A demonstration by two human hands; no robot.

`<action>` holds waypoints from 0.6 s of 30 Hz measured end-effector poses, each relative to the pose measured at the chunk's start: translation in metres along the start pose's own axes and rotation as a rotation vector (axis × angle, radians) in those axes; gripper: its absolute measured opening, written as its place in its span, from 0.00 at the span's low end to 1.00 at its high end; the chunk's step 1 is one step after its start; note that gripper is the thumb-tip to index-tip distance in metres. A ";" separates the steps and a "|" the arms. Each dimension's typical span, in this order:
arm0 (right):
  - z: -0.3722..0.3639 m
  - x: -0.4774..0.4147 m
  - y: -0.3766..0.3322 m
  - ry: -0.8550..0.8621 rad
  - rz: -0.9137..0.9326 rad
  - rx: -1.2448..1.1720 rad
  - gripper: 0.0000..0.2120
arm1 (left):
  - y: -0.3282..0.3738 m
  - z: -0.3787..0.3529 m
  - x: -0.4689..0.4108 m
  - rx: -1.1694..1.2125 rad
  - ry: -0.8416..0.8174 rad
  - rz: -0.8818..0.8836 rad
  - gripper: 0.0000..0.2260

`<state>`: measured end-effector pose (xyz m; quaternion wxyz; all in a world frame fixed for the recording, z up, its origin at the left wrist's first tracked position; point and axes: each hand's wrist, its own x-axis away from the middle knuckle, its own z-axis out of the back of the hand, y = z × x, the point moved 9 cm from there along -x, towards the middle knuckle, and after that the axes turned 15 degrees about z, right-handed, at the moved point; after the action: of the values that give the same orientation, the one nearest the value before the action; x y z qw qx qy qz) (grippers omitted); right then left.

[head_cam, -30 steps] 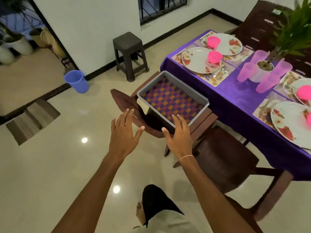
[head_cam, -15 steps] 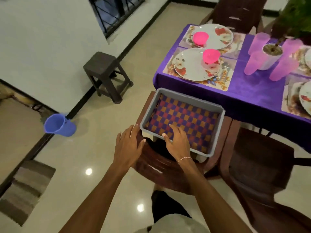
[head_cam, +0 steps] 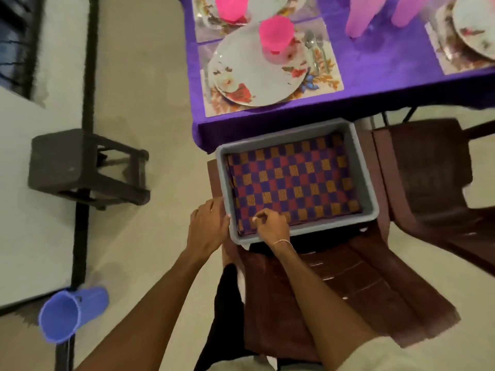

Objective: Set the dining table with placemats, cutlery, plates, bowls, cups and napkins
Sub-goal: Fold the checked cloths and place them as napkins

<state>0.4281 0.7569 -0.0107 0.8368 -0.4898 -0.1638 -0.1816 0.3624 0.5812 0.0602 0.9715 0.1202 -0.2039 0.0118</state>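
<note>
A grey tray [head_cam: 284,131] sits on a brown chair [head_cam: 348,277] against the purple-clothed table [head_cam: 388,73]. Folded checkered napkins [head_cam: 292,180] in purple, red and orange fill it. My right hand [head_cam: 272,223] is inside the tray's near left corner, fingertips pinched on the top napkin's edge. My left hand [head_cam: 207,223] rests against the outside of that corner, fingers touching the rim. On the table, a floral plate [head_cam: 257,73] with a pink bowl [head_cam: 277,33] lies on a placemat [head_cam: 328,81], cutlery [head_cam: 314,46] beside it.
Pink cups [head_cam: 364,14] stand farther back on the table, with more set plates at the top left and top right. A second brown chair [head_cam: 428,170] stands to the right. A dark stool [head_cam: 80,167] and a blue jug [head_cam: 69,314] are on the floor at the left.
I have stepped closer and now look straight down on the tray. My right hand went from flat on the napkins to pinching the top one. My left hand reached the tray's corner.
</note>
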 end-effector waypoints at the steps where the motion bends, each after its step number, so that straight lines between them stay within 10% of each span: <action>1: -0.012 -0.011 0.007 0.037 -0.047 -0.023 0.05 | -0.003 -0.009 -0.024 -0.033 -0.014 -0.060 0.20; 9: -0.086 -0.072 0.032 0.175 -0.231 -0.120 0.12 | 0.033 -0.038 -0.137 -0.328 0.119 -0.582 0.16; 18: -0.101 -0.076 0.062 0.280 -0.357 -0.124 0.05 | 0.052 -0.092 -0.177 -0.650 -0.110 -0.682 0.17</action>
<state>0.3993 0.7072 -0.1393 0.7742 -0.4737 -0.1188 -0.4027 0.2332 0.6580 -0.0804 0.8949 -0.1295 -0.1971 -0.3788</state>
